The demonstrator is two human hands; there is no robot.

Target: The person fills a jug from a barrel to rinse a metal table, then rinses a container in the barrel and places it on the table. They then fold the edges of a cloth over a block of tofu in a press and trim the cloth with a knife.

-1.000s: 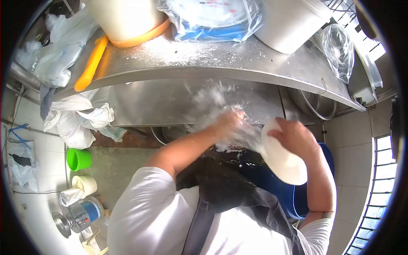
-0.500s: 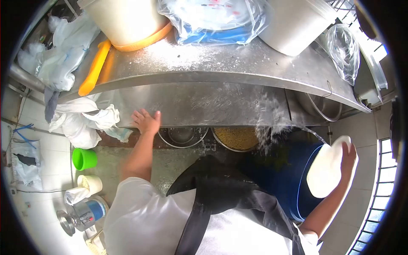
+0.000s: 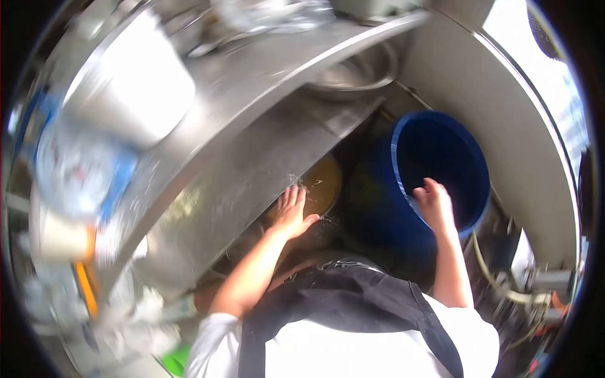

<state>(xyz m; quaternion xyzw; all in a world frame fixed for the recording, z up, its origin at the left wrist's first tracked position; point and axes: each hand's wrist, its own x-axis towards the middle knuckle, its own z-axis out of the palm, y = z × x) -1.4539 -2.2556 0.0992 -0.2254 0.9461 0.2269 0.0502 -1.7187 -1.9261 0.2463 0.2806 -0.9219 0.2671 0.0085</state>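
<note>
Barrel (image 3: pixel 435 142) to the right of the counter (image 3: pixel 252 167), below the right hand (image 3: pixel 433 205)

Blue and round, standing just beyond the counter's right side, with mouth facing up. Dark inside; cannot tell the level of any contents.

Hands apart from each other, with nothing seen in either. Left hand (image 3: pixel 291 216) at the counter's near edge, flat, with straight fingers and thumb spread wide; cannot tell about touch on the steel. Right hand off to the right of the counter, over the barrel's mouth on the near side, with loosely bent fingers; cannot tell about contact with the rim (image 3: pixel 394 154).

By the look, stiff plastic, tough rather than fragile. Probably heavy and awkward with a full load, much lighter without one. Perhaps slippery too, judging by the bright drops (image 3: pixel 295 178) at the counter's edge. Best taken by the rim, at two opposite points, with fingers curled over the lip; likely a poorer grip on the smooth outer side.

Above the counter, a shelf (image 3: pixel 252 72) with a white bin (image 3: pixel 135 82). Beyond the counter's far end, a steel bowl (image 3: pixel 343 75). Just below the counter's near edge, a round yellowish-brown thing (image 3: pixel 326 183), too blurred to name. Left of the counter, an orange handle (image 3: pixel 86 290), also smeared by blur.
</note>
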